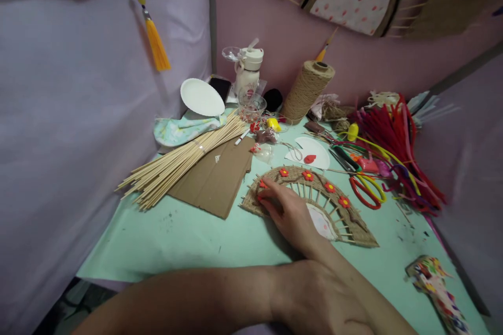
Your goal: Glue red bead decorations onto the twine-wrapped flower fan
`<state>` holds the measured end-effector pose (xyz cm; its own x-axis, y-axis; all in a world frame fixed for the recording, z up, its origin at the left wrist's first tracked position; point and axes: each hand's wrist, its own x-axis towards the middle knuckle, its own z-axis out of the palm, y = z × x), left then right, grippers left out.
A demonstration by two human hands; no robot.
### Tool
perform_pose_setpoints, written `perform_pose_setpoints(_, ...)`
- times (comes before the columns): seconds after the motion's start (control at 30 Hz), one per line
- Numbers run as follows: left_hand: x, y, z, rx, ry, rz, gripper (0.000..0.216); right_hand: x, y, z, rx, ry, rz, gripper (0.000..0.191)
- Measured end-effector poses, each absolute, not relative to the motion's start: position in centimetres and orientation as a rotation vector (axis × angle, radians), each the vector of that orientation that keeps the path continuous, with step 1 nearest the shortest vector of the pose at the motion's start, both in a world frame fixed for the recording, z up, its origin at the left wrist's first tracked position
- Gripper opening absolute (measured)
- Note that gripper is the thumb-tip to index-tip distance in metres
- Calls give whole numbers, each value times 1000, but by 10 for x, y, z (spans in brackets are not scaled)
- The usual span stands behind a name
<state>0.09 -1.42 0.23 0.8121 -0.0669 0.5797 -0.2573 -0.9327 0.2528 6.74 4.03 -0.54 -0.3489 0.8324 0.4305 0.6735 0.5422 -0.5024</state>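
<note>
A fan [271, 175] of wound twine and thin sticks lies flat on the table, with a white dotted panel [321, 222] at its inner edge. Red clay flowers with yellow centres, such as one flower [307, 175], sit along its twine band. My right hand [293, 214] reaches over the fan's left end, its fingers closed on a small red flower [262, 184] against the twine. Part of that flower is hidden by the fingertips. My left hand [326, 298] lies across my right forearm; its fingers are out of sight.
Behind the fan are cardboard [212, 183], a bundle of sticks [188, 162], a twine spool [308, 91], a white bottle [248, 70] and a cut paper plate [314, 152]. On the right lie scissors [365, 193], red pipe cleaners [393, 131] and a colourful wrapped piece [436, 288].
</note>
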Motion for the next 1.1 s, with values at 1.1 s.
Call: perform_pose_setpoints(1.1,7,-16,-6,2564,-172,980,35,68,40,-2,-1036,-2271,33,46)
